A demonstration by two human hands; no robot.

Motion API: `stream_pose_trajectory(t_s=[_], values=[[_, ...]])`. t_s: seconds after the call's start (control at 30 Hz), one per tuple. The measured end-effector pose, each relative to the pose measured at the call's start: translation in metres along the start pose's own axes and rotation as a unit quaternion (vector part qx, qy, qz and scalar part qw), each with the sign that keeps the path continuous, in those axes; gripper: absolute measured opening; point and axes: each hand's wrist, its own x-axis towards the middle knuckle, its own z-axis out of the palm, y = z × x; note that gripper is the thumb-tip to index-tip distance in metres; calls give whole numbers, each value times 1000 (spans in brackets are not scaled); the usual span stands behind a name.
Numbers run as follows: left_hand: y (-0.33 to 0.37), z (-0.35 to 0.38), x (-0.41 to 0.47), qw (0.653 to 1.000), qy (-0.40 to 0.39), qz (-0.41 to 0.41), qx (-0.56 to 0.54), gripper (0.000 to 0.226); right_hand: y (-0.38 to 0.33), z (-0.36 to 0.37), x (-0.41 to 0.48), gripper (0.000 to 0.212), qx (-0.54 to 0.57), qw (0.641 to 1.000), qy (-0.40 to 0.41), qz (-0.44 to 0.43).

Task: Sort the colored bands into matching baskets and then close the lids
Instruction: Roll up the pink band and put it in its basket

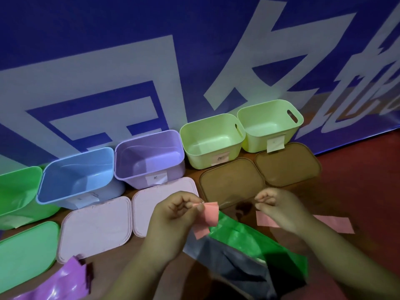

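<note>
Left hand (173, 211), at lower centre of the frame, is seen pinching a folded pink band (207, 215). Right hand (275, 204) is curled beside it, grip unclear. Open baskets (207, 156) are lined up behind.

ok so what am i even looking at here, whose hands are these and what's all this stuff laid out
No machine here: one camera worn on a person's head looks down at their two bare hands. Against the blue printed banner stand open plastic baskets: a green basket, a blue basket, a purple basket and two pale green baskets. Plastic lids lie flat in front: a green lid, two pale pink lids and two brown lids. The left hand pinches a folded pink band. The right hand has curled fingers over a flat pink band; whether it holds anything, I cannot tell. Nearest lie a green plastic bag, a grey bag and a purple bag.
</note>
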Motion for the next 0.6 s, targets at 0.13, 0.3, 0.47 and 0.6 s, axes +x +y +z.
stream_pose_trajectory(t_s=[0.13,0.3,0.47,0.6], values=[[-7,17,11,1000,10,-10,-8,4,55,-1,29,16,-130,991,-32,0],[-11,28,23,999,15,-30,-1,3,85,13,61,36,-201,975,-87,-38],[-14,34,33,999,23,-43,4,9,93,26,80,33,-261,956,-127,-39],[-14,32,37,999,34,-38,13,5,96,30,85,13,-265,957,-108,-46]])
